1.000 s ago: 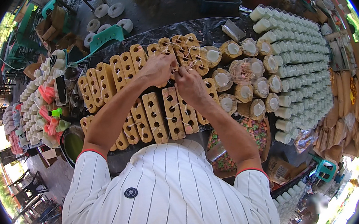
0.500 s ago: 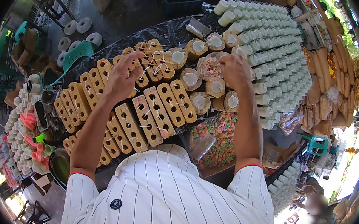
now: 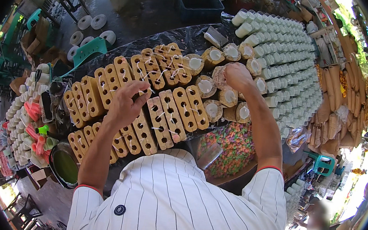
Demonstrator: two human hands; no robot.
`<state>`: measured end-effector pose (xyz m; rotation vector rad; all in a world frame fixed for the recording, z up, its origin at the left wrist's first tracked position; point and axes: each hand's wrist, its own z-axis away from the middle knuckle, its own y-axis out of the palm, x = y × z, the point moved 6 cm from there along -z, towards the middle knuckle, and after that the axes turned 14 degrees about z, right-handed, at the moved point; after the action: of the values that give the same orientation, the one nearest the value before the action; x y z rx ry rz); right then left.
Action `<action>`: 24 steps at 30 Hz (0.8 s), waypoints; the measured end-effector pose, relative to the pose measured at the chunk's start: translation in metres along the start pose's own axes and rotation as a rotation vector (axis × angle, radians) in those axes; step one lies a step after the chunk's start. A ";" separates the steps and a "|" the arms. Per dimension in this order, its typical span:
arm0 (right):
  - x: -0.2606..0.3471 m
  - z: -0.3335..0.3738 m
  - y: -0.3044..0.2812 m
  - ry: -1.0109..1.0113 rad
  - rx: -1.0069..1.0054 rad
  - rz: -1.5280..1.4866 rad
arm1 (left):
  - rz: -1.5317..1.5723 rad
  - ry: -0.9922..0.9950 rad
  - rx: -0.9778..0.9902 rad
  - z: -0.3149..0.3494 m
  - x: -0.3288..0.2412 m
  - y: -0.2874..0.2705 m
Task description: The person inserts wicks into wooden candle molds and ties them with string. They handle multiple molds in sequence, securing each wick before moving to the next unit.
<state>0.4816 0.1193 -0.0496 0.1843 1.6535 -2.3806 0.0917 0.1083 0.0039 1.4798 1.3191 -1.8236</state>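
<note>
Dark concrete floor (image 3: pixel 145 13) spreads beyond the worktop (image 3: pixel 176 36), which is covered in black plastic sheeting and crowded with goods. Largest among these is the block of see-through cups (image 3: pixel 286 63) with pale filling, ranked in close lines at the right. Tan blocks (image 3: pixel 169 113), each pierced by a line of holes, stand in two slanting rows across the middle and left. Beside them, toward the cups, sit round tan pieces (image 3: pixel 213 111) with white centres, packed close together. Nearer the person (image 3: pixel 197 205) is a tray (image 3: pixel 231 175) of multicoloured bits (image 3: pixel 230 139), a see-through container (image 3: pixel 210 155) lying on them. Brown tubes (image 3: pixel 328 87) are heaped past the cups; a pot (image 3: pixel 53 164) of green liquid stands at the lower left. Smaller are a teal plastic piece (image 3: pixel 90 50) at the far edge and a grey slab (image 3: pixel 216 37) behind the round pieces.

Both forearms reach over the goods: the left one hides part of the near row of blocks, the right one a corner of the tray. The two hands are well apart. The right hand (image 3: pixel 238 78) bends down over a small round holder of pinkish bits (image 3: pixel 218 76) among the round pieces; its fingertips are hidden, so its grip cannot be told. The left hand (image 3: pixel 127 105) is half curled above the blocks, thumb and forefinger near each other; whether they pinch anything is unclear. Smallest are the white strings (image 3: pixel 155 72), looped loosely over the far row.
</note>
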 end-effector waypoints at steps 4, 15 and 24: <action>0.003 -0.005 -0.007 0.062 0.032 -0.005 | 0.035 0.005 0.005 0.015 0.008 0.004; -0.006 -0.018 0.012 0.045 0.004 0.004 | 0.085 0.053 0.034 0.039 -0.013 0.011; -0.001 0.007 -0.027 0.040 -0.025 -0.105 | 0.025 0.068 -0.039 0.061 -0.002 -0.002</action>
<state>0.4755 0.1219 -0.0228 0.1448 1.7513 -2.4457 0.0602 0.0557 0.0046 1.5430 1.3543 -1.7365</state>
